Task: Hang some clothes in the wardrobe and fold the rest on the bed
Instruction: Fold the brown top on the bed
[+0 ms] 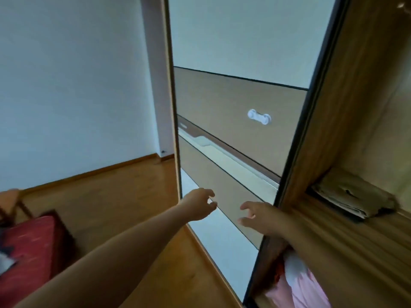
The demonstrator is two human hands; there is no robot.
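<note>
Both of our hands are reaching toward the tall sliding wardrobe door (233, 174) of white and tan panels in a dark frame. Our left hand (200, 204) is hovering at its outer edge and our right hand (260, 216) just beside its dark inner stile. The fingers of each are hanging spread and loosely curled, pinching nothing. We are judging the step to be shifting this door along its track so that the hanging space is reachable. To do it well, we are advising flat palms on the frame, not the thin panels, and an even push along the rail with fingertips kept out of the gap where door and carcass are meeting. The small white plastic latch (259, 117) higher up is best left alone. The clothes are sitting inside the wardrobe: a pale pink garment (307, 285) is lying low beneath our right forearm. A folded beige cloth (353, 196) is resting on the brown wooden shelf (380, 224). A honey-coloured wooden floor (124, 196) is running to a plain white wall (66, 85). At far left a red patterned cover (29, 252) is showing; it is cropped and blurred, so we are only guessing that it is the bed.
</note>
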